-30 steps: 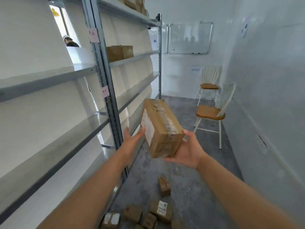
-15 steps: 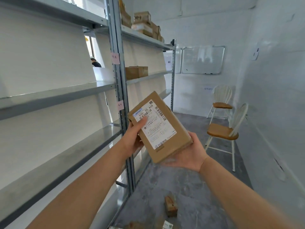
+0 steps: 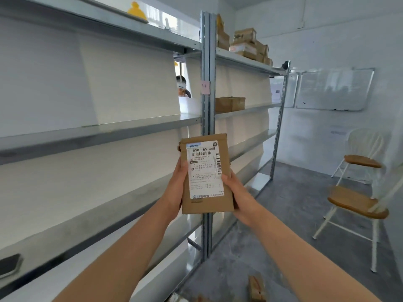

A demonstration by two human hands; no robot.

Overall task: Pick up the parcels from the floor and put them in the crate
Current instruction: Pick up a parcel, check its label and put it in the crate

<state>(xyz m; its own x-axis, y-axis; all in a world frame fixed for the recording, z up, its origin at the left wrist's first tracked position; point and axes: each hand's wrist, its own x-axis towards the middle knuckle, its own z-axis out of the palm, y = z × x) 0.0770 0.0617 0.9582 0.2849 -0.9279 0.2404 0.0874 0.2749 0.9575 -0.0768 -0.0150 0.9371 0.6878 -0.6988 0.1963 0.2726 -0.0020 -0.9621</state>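
I hold a brown cardboard parcel (image 3: 206, 174) upright at chest height, its white shipping label facing me. My left hand (image 3: 175, 188) grips its left edge and my right hand (image 3: 234, 194) grips its lower right edge. Another small brown parcel (image 3: 257, 287) lies on the grey floor at the bottom of the view. No crate is visible.
A metal shelf rack (image 3: 206, 118) runs along the left, with one box (image 3: 230, 104) on a middle shelf and several boxes (image 3: 248, 45) on the top shelf. Two white chairs (image 3: 357, 203) stand at the right wall. A person (image 3: 182, 86) is visible behind the rack.
The parcel was turned from tilted to upright with its label toward me, and lifted higher. My view rose, so most floor parcels dropped out of sight.
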